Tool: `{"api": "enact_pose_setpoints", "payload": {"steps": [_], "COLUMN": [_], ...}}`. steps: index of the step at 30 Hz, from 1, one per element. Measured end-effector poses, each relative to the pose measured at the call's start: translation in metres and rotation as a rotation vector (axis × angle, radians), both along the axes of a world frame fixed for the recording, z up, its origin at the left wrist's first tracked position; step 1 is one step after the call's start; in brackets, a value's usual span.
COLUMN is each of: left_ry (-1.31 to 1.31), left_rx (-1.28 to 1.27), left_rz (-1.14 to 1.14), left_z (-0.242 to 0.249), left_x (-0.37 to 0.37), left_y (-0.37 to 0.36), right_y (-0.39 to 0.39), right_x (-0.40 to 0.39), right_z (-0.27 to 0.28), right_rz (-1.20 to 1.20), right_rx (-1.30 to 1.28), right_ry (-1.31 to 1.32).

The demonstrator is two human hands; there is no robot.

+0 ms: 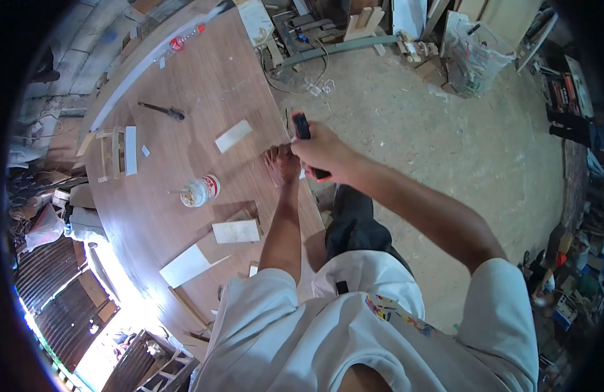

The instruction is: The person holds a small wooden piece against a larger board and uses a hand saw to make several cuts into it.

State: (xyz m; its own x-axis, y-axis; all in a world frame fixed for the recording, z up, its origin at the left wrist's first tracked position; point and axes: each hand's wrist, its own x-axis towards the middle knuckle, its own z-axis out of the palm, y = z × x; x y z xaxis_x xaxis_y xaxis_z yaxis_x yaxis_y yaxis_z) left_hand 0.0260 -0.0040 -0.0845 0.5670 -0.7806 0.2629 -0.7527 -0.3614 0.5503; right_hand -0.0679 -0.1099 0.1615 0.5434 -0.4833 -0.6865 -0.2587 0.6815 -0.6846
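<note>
My right hand [320,153] is closed around the handle of a black-and-orange tool [302,125], just off the table's edge. The tool's working part is hidden from above. Beside it, my left hand [282,163] presses down at the table edge with bent fingers. A flat piece seems to lie under that palm, but I cannot make it out. On the tabletop [217,85] near the left hand lies a pale rectangular block [234,136]. Farther left stands a clear jar [201,191] with a red-and-white label and a stick poking out.
A white-faced block [236,231] and a white panel [185,266] lie nearer my body. A dark slim tool [161,110], a small wooden frame [117,153] and a plastic bottle [178,43] are toward the far side. A filled plastic bag [477,59] stands on the floor.
</note>
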Motion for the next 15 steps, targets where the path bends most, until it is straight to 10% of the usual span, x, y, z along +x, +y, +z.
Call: {"api": "enact_pose_setpoints", "payload": {"steps": [4,10,15], "left_ry": [0.018,-0.010,-0.097], "left_rx": [-0.050,0.021,0.008], "left_rz": [0.052,0.029,-0.016], "left_z": [-0.008,0.009,0.006], "left_x": [0.004,0.002,0.005], "left_y": [-0.013,-0.021,-0.014], "right_y": [0.000,0.019,-0.003], "right_x": [-0.020,0.007,0.008], "right_z": [0.047,-0.111,-0.048], "right_rz": [-0.041,-0.046,-0.013], "right_rx": [0.060,-0.161,-0.084], "right_ry": [-0.041,0.033,0.017]}}
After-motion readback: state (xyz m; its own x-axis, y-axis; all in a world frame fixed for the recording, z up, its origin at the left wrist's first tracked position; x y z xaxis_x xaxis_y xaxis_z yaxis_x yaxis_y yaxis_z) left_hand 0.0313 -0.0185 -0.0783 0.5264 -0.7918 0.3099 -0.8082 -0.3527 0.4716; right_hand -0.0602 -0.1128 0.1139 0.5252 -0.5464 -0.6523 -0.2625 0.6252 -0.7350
